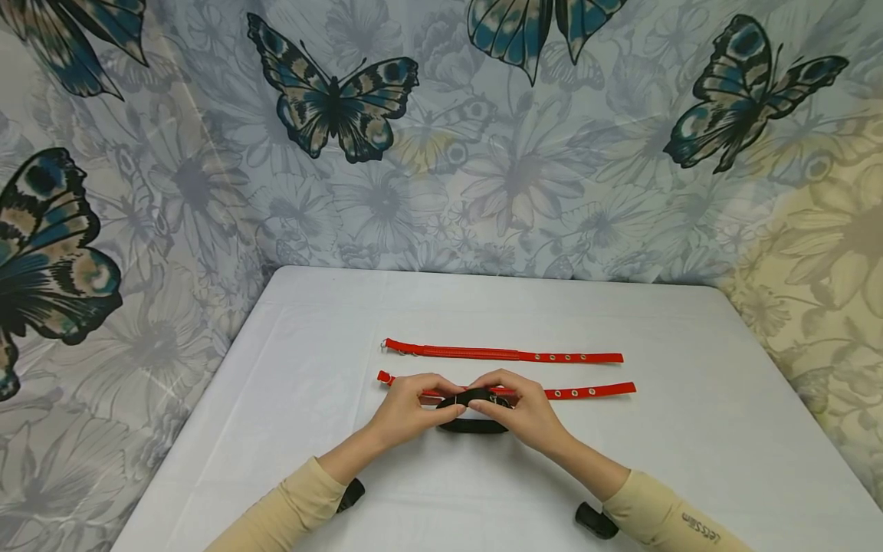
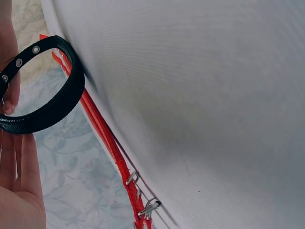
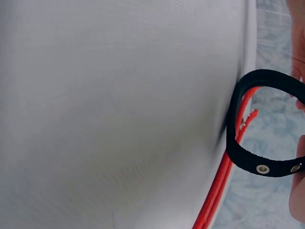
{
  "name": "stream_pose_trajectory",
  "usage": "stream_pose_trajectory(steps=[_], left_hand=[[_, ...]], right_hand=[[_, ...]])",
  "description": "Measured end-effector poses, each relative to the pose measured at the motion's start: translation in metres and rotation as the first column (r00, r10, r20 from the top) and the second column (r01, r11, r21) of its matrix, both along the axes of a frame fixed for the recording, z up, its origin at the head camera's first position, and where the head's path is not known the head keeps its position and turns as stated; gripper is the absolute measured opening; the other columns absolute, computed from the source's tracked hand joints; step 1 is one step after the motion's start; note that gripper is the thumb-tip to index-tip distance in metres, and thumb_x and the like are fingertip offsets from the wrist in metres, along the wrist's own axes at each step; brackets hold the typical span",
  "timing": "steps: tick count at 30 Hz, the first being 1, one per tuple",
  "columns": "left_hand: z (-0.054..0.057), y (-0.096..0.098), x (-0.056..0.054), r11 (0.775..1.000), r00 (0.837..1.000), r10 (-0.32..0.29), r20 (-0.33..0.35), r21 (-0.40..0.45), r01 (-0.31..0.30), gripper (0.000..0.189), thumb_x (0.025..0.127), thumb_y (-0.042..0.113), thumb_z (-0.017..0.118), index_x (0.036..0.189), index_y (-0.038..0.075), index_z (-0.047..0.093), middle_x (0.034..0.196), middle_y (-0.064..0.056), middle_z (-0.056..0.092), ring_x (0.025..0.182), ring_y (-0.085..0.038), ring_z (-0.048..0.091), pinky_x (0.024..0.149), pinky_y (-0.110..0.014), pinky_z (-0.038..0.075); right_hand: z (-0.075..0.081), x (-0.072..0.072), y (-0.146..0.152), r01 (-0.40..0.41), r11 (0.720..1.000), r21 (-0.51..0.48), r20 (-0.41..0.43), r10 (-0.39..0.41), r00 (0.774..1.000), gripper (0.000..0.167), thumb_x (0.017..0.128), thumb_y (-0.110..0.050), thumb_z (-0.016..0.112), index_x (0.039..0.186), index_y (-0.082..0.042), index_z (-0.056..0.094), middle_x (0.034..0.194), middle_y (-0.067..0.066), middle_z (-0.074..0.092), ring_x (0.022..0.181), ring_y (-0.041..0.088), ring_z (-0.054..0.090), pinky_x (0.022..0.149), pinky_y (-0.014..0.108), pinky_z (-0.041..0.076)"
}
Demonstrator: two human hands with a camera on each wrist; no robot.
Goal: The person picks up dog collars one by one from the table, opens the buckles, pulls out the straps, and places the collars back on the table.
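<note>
A black collar (image 1: 476,426), bent into a loop, is held near the middle of the white table's front half. My left hand (image 1: 408,406) pinches the loop's left side between thumb and fingers. On its other side, my right hand (image 1: 527,410) pinches the strap close to a metal buckle (image 1: 498,398). Round metal eyelets (image 2: 19,62) line part of the strap in the left wrist view. The lower edge of the loop stands close over the cloth. Just behind my hands lies a red collar (image 1: 593,392), its middle partly hidden by them.
Farther back, a second red collar (image 1: 476,353) lies stretched out, roughly parallel to the first. Both have eyelets towards the right end. White cloth covers the table (image 1: 290,337). A wall covering (image 1: 441,199) with butterflies and flowers rises behind it. A black device (image 1: 596,520) sits at my right wrist.
</note>
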State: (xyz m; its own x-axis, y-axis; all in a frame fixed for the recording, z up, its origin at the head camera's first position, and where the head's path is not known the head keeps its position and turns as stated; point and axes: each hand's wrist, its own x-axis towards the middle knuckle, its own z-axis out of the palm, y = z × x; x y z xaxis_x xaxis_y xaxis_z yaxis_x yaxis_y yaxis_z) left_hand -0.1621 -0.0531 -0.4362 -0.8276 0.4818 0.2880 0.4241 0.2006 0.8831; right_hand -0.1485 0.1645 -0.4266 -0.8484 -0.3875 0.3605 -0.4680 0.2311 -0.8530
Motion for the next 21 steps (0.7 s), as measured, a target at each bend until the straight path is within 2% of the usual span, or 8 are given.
stream_pose_trajectory(steps=[4, 6, 13, 17, 21], left_hand=[[-0.019, 0.0, -0.006, 1.0, 0.999, 0.029, -0.014, 0.004, -0.029, 0.017, 0.082, 0.003, 0.077, 0.099, 0.003, 0.073, 0.096, -0.007, 0.072, 0.093, -0.026, 0.069, 0.08, -0.039, 0.057], [-0.023, -0.001, -0.007, 0.999, 0.999, 0.036, -0.022, 0.012, -0.036, 0.016, 0.082, 0.005, 0.078, 0.097, 0.006, 0.073, 0.095, -0.004, 0.072, 0.092, -0.024, 0.069, 0.079, -0.037, 0.057], [-0.026, -0.003, -0.008, 1.0, 0.999, 0.03, -0.041, 0.005, -0.029, 0.014, 0.084, 0.013, 0.078, 0.097, 0.014, 0.074, 0.095, 0.005, 0.071, 0.092, -0.014, 0.068, 0.078, -0.026, 0.056], [-0.025, -0.003, -0.008, 0.999, 0.998, 0.038, -0.048, 0.006, -0.038, 0.014, 0.084, 0.015, 0.079, 0.097, 0.015, 0.074, 0.094, 0.005, 0.07, 0.091, -0.015, 0.068, 0.077, -0.028, 0.057], [-0.025, -0.003, -0.008, 0.999, 0.998, 0.049, -0.042, 0.014, -0.048, 0.014, 0.084, 0.015, 0.079, 0.097, 0.015, 0.074, 0.095, 0.004, 0.071, 0.09, -0.017, 0.069, 0.077, -0.032, 0.057]], right_hand=[[-0.001, -0.001, 0.001, -0.01, 0.997, -0.072, 0.071, 0.015, 0.997, 0.017, 0.087, 0.001, 0.071, 0.103, 0.0, 0.067, 0.101, 0.011, 0.068, 0.093, 0.015, 0.065, 0.077, 0.033, 0.057], [-0.002, -0.002, 0.001, -0.011, 0.995, -0.094, 0.096, 0.02, 0.995, 0.017, 0.087, 0.001, 0.071, 0.103, 0.0, 0.067, 0.1, 0.011, 0.067, 0.091, 0.016, 0.065, 0.076, 0.033, 0.058], [0.001, -0.002, 0.003, -0.009, 1.0, -0.026, 0.087, 0.012, 0.996, 0.018, 0.086, -0.002, 0.073, 0.103, -0.004, 0.068, 0.1, 0.006, 0.068, 0.09, 0.015, 0.065, 0.073, 0.033, 0.058], [0.005, -0.003, 0.004, -0.024, 0.999, 0.045, 0.023, 0.023, 0.999, 0.019, 0.085, -0.002, 0.074, 0.103, -0.004, 0.068, 0.099, 0.006, 0.068, 0.091, 0.017, 0.064, 0.073, 0.035, 0.058], [0.013, -0.004, 0.007, -0.027, 0.993, 0.111, -0.004, 0.028, 1.0, 0.022, 0.083, 0.0, 0.076, 0.103, -0.003, 0.068, 0.1, 0.007, 0.068, 0.092, 0.02, 0.064, 0.077, 0.036, 0.058]])
